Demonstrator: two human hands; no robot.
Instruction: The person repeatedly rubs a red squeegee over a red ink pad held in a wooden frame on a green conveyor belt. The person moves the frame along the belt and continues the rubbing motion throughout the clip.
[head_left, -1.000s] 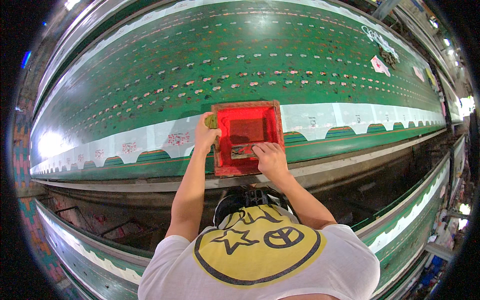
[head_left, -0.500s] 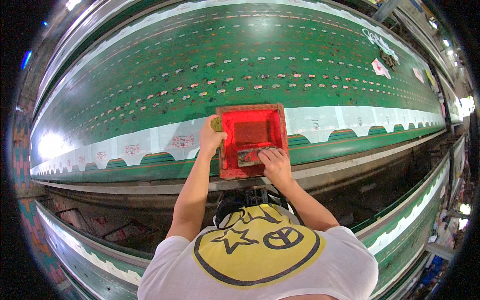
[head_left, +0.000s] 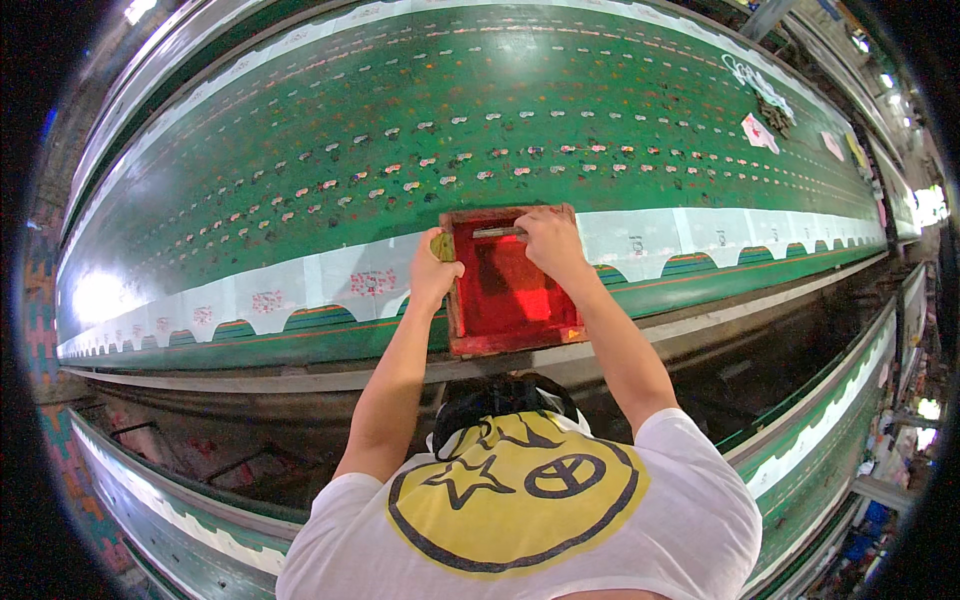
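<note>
Left hand (head_left: 434, 270) clasping red frame (head_left: 500, 345) by its edge, right hand (head_left: 552, 243) gripping scraper (head_left: 494, 232), whose right end is covered.

White T-shirt (head_left: 690, 510), short loose sleeves (head_left: 338, 500), big yellow disc (head_left: 520, 525) printed in front, rimmed in black, black-outlined star (head_left: 467, 482) left, peace sign (head_left: 565, 476) right, bare forearms (head_left: 388, 390), left hand (head_left: 433, 270) and right hand (head_left: 553, 243) also bare

printing workshop, long green table (head_left: 600, 85), row of printed white pieces (head_left: 655, 228), red-stained wooden frame (head_left: 490, 346)
</note>
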